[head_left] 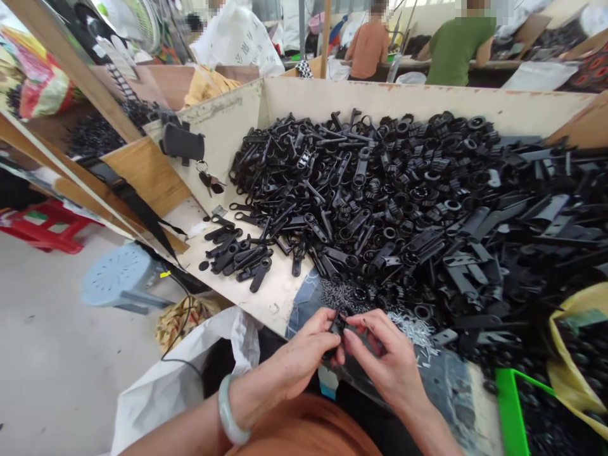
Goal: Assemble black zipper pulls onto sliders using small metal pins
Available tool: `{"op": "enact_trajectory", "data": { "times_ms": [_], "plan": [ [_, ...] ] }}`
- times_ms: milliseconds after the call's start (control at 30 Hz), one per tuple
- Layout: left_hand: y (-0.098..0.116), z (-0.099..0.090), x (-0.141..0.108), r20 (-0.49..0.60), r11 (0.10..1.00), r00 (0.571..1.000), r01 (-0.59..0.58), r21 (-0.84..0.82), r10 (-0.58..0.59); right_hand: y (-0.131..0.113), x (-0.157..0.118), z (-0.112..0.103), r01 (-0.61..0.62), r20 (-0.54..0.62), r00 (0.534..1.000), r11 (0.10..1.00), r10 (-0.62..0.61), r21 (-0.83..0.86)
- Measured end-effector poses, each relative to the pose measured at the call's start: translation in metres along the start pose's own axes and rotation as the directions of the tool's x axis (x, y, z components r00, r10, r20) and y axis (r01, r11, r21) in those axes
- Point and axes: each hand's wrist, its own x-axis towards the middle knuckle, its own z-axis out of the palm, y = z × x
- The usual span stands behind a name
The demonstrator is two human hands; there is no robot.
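Low in the middle of the head view, my left hand point(304, 354) holds a small black plastic part point(338, 324) between thumb and fingers. My right hand point(387, 354) touches the same part from the right, thumb and fingertips pinched at its edge; whether a smaller piece is between them is too small to tell. Just beyond the hands lie small dark screws point(339, 294) and, to the right, silvery pins point(415, 332) on a blue cloth point(304, 301). A large heap of black plastic parts point(361, 190) rises behind them.
Assembled-looking black pieces point(242, 256) lie on the board at left. A green crate point(513, 411) and yellow sack point(565, 354) stand at lower right. A white sack point(166, 392), blue stool point(116, 275) and hanging keys point(209, 180) are at left. Two people sit at the back.
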Motion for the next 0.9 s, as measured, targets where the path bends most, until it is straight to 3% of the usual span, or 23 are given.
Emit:
{"op": "enact_trajectory", "data": {
  "times_ms": [333, 533, 900],
  "plan": [
    [-0.0004, 0.0046, 0.0014, -0.071, 1.0, 0.997, -0.019, -0.018, 0.017, -0.0029, -0.0019, 0.0031, -0.028, -0.034, 0.999, 0.999, 0.027, -0.041],
    [-0.0021, 0.0047, -0.0018, -0.193, 0.999, 0.981, -0.014, -0.034, 0.007, -0.0037, -0.0034, 0.0028, -0.101, -0.011, 0.995, 0.995, 0.101, -0.025],
    [-0.0053, 0.0047, 0.0041, -0.149, 1.0, 0.989, -0.029, -0.004, 0.028, -0.0014, -0.0088, 0.0062, -0.236, -0.028, 0.971, 0.971, 0.237, 0.034]
  ]
}}
